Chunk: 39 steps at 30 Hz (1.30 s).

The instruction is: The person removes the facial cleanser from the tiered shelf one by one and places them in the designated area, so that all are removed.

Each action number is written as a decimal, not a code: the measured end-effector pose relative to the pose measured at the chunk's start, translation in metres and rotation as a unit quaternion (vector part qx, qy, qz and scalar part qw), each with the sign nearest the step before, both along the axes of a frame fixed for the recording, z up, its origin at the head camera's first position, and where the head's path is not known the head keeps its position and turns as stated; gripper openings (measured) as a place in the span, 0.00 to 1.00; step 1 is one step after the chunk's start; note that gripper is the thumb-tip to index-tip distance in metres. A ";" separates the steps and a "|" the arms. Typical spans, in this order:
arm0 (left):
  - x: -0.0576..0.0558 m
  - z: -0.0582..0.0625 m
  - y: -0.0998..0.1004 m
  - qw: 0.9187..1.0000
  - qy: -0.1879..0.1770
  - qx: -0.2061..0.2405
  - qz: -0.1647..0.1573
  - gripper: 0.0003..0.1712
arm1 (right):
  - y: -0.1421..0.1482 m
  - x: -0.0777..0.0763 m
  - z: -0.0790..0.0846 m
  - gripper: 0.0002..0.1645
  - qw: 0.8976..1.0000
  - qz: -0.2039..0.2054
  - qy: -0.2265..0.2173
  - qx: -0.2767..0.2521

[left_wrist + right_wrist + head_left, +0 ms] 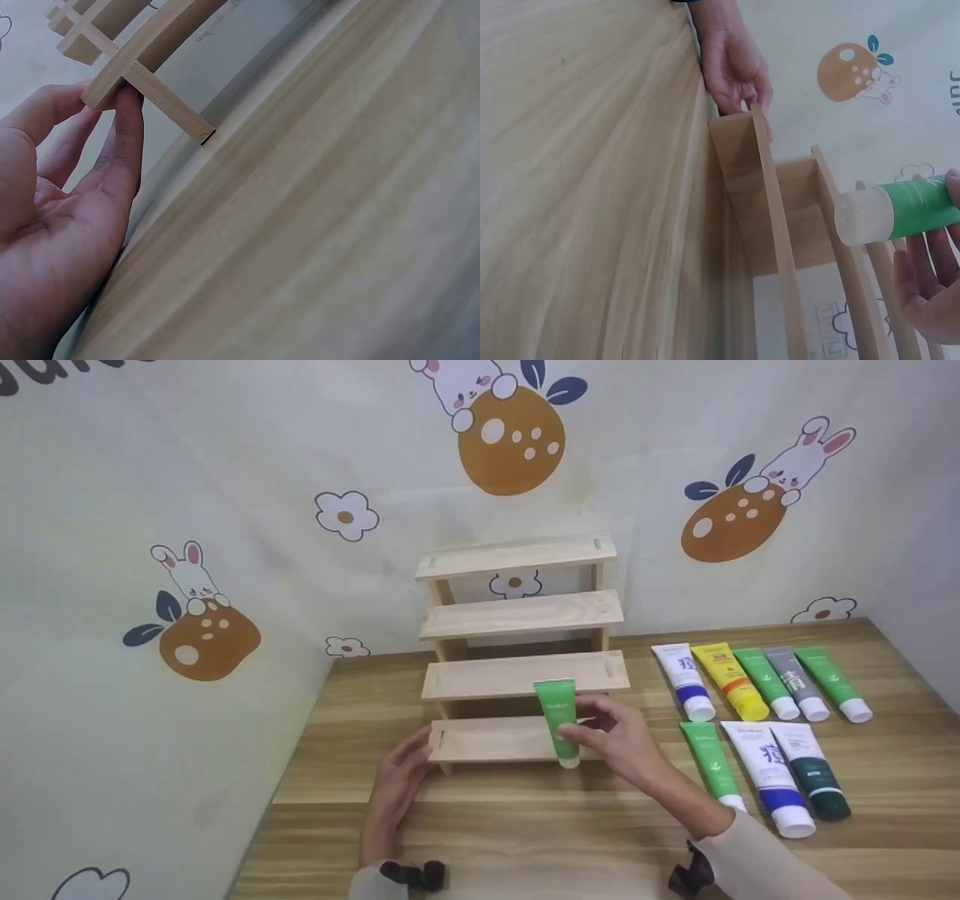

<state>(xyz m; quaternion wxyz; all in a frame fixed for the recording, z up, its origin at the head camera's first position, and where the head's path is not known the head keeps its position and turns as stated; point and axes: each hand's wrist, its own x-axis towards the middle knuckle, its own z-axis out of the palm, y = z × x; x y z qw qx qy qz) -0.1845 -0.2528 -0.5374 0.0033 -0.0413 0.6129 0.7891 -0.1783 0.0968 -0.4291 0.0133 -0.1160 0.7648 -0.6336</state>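
A wooden four-step display rack (487, 741) stands on the table against the back wall. My left hand (397, 780) pinches the left end of its lowest step; in the left wrist view that hand's fingers (127, 142) lie against the step's end, near the leg. My right hand (622, 739) holds a green squeeze tube (556, 712) with a white cap, cap down, in front of the right part of the lowest step. The right wrist view shows the tube's cap (864, 215) pointing towards the table, with the rack's boards (780, 225) behind it.
On the right of the wood-grain table (510, 825) several squeeze tubes lie in two rows, among them a yellow tube (731, 682), a grey tube (796, 684) and a dark green and white tube (814, 772). A printed cloth (360, 577) with rabbits covers the walls behind and left.
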 end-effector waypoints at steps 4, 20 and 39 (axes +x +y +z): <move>-0.001 0.001 0.001 1.000 -0.003 0.002 0.001 0.29 | 0.016 -0.001 0.004 0.22 0.999 -0.044 -0.015 0.004; 0.000 0.002 -0.005 1.000 -0.010 0.005 0.003 0.29 | 0.086 -0.015 0.007 0.32 0.987 -0.121 -0.015 0.106; 0.001 0.000 -0.003 1.000 -0.005 0.017 -0.003 0.26 | 0.185 -0.017 -0.001 0.42 0.973 -0.176 -0.051 0.141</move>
